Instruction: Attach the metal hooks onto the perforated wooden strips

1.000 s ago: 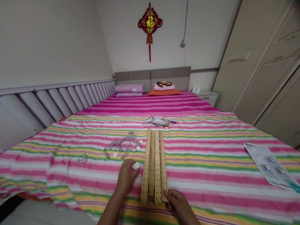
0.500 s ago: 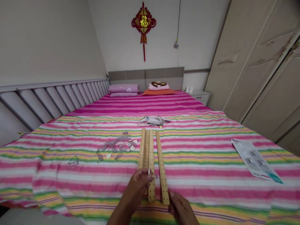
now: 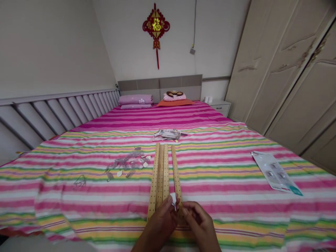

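Observation:
My left hand (image 3: 163,218) pinches a small white adhesive hook (image 3: 173,198), its metal hook end pointing down. Close beside it on the right, my right hand (image 3: 198,221) has its thumb and forefinger pressed together; what is between them, if anything, is too small to make out. Both hands are over the near end of a perforated wooden strip (image 3: 176,171) that lies apart on the right. Further left, more perforated wooden strips (image 3: 165,168) lie side by side, pointing away from me, their near ends partly covered by my left hand.
Loose clear hooks and white pieces (image 3: 128,162) are scattered to the left. A clear plastic packet (image 3: 169,134) lies beyond the strips, and a blister pack (image 3: 275,173) lies to the right. Everything rests on a striped bedsheet (image 3: 223,206). A bed rail (image 3: 52,112) runs along the left.
My left hand has moved right and nearer with the white hook. My right hand has come off the strip's near end, up and left, beside the left hand. The view has shifted slightly.

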Tool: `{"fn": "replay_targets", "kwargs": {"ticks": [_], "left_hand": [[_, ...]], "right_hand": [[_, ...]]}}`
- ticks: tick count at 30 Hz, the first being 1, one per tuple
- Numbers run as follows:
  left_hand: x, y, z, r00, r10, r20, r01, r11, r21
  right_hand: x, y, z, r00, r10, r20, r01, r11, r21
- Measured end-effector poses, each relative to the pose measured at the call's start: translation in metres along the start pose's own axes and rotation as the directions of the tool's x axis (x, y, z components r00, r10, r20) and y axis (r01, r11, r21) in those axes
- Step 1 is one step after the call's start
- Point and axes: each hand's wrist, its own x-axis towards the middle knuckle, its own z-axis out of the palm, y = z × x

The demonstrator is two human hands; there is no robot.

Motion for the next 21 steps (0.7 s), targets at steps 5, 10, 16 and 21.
{"fn": "replay_targets", "kwargs": {"ticks": [5,10,16,21], "left_hand": [[0.002,-0.021,-0.002,0.983,0.032,0.182,-0.039,0.999,0.037],[0.006,-0.028,-0.002,0.971,0.099,0.216,-0.131,0.982,0.139],[0.009,-0.024,-0.007,0.988,0.095,0.118,-0.127,0.945,0.3],[0.006,-0.02,-0.002,0.987,0.159,0.029,-0.156,0.892,0.425]], "right_hand": [[0.003,0.007,-0.002,0.966,0.231,0.112,-0.249,0.95,0.189],[0.01,0.01,-0.003,0.945,0.307,0.112,-0.326,0.904,0.277],[0.013,0.009,0.001,0.931,0.313,0.187,-0.363,0.845,0.393],[0.016,0.008,0.002,0.924,0.341,0.173,-0.382,0.848,0.367]]}}
